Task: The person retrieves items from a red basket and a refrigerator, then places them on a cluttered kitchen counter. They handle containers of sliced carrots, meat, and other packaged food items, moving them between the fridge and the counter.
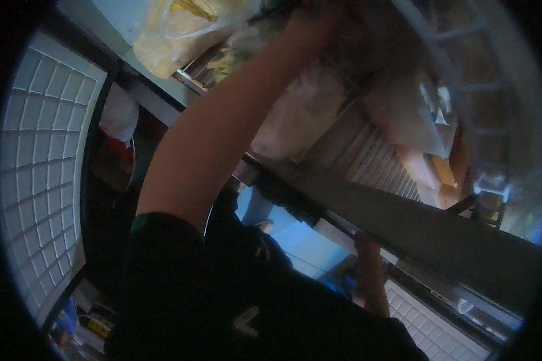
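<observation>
My left arm reaches up across the picture, over a wire rack (388,167). My left hand (323,20) is dark and blurred near the top edge, so its fingers and anything in them cannot be made out. Beneath the forearm lies a pale plastic bag (298,117) with unclear contents. Lower right, my right hand (366,246) is at the edge of a long dark ledge (415,225); its fingers are mostly hidden. A clear plastic bag (162,49) with something yellowish inside lies at the upper left, beside the forearm.
Translucent packages (415,113) and an orange-brown boxy item (445,171) lie on the rack's right side. A pale grid-shaped frame (465,34) crosses the upper right. At the far left stands a white grid-patterned panel (45,162). A white bag (117,110) hangs beside it.
</observation>
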Action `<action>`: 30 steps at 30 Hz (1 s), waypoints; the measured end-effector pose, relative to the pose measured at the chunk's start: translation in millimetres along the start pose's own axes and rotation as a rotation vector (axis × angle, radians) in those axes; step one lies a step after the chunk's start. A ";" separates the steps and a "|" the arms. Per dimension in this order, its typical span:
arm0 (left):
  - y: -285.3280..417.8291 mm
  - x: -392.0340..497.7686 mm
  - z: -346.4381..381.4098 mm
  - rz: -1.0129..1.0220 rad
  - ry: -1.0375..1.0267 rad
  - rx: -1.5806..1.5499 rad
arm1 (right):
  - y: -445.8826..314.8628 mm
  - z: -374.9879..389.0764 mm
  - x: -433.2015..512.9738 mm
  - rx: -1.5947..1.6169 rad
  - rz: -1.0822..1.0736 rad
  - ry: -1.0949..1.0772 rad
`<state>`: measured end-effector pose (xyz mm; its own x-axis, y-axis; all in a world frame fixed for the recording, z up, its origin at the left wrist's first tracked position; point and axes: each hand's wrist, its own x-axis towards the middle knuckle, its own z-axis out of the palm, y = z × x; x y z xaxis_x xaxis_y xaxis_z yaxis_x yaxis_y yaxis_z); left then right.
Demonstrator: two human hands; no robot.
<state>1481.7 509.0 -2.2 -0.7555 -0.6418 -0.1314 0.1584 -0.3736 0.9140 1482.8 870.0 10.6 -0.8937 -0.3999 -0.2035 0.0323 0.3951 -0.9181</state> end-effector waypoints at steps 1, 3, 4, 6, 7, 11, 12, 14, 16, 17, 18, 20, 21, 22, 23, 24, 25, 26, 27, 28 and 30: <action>-3.4 8.2 3.6 -0.002 0.010 0.004 | 6.4 -10.1 -15.7 0.026 0.037 0.040; -9.0 18.7 8.3 -0.003 0.027 0.008 | 15.1 -27.2 -39.9 0.073 0.095 0.121; -10.5 22.3 10.3 0.000 0.035 0.007 | 17.3 -34.8 -46.7 0.106 0.119 0.156; -11.2 25.8 11.2 0.004 0.051 0.000 | 19.6 -46.1 -56.3 0.162 0.153 0.224; -10.9 25.1 10.6 0.008 0.058 -0.007 | 19.9 -50.5 -58.4 0.191 0.159 0.249; 2.9 6.3 8.9 0.036 0.092 -0.045 | 15.3 -62.9 -56.4 0.359 0.169 0.301; 8.2 -2.8 8.9 0.048 0.096 -0.048 | 13.4 -66.0 -52.2 0.425 0.172 0.300; 15.5 -31.6 5.2 0.059 0.105 -0.068 | 9.8 -70.8 -35.8 0.579 0.177 0.274; 19.5 -65.9 -3.0 0.063 0.120 -0.093 | 10.7 -75.5 -14.5 0.796 0.210 0.180; 18.8 -85.8 -8.9 0.067 0.130 -0.092 | 14.3 -79.9 -6.8 0.891 0.135 -0.051; 17.0 -108.4 -19.6 0.075 0.150 -0.084 | 18.8 -80.3 3.8 0.961 0.223 -0.005; 6.6 -158.0 -49.5 0.133 0.112 -0.059 | 38.1 -88.2 7.6 1.062 0.135 -0.134; -1.6 -182.0 -64.6 0.153 0.188 0.046 | 50.5 -94.8 6.7 1.142 0.099 -0.200; -8.5 -208.4 -84.0 0.209 0.063 0.005 | 62.2 -102.3 3.7 1.128 0.097 -0.065; -17.8 -235.5 -101.7 0.209 0.115 0.163 | 74.0 -109.0 0.9 1.152 0.063 -0.009; -30.0 -258.2 -116.5 0.189 0.209 0.381 | 86.7 -116.7 -3.8 1.223 0.023 -0.009; -35.5 -284.7 -136.0 0.143 0.218 0.488 | 96.9 -133.5 -1.6 1.146 0.092 0.122; -40.0 -311.3 -153.6 0.096 0.223 0.596 | 98.9 -153.3 4.9 1.128 0.179 0.229; -46.2 -340.3 -168.5 0.008 0.184 0.589 | 104.2 -173.4 10.3 1.214 0.082 0.290; -54.2 -362.0 -180.7 -0.008 0.209 0.786 | 108.3 -192.9 14.5 1.308 0.053 0.451; -72.5 -397.6 -198.2 -0.076 0.243 0.919 | 113.5 -232.6 22.5 1.258 -0.102 0.382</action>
<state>1896.6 658.6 -92.3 -0.5739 -0.7980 -0.1840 -0.5253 0.1864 0.8302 1362.2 1098.3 -19.0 -0.9794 -0.0427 -0.1976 0.1639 -0.7398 -0.6526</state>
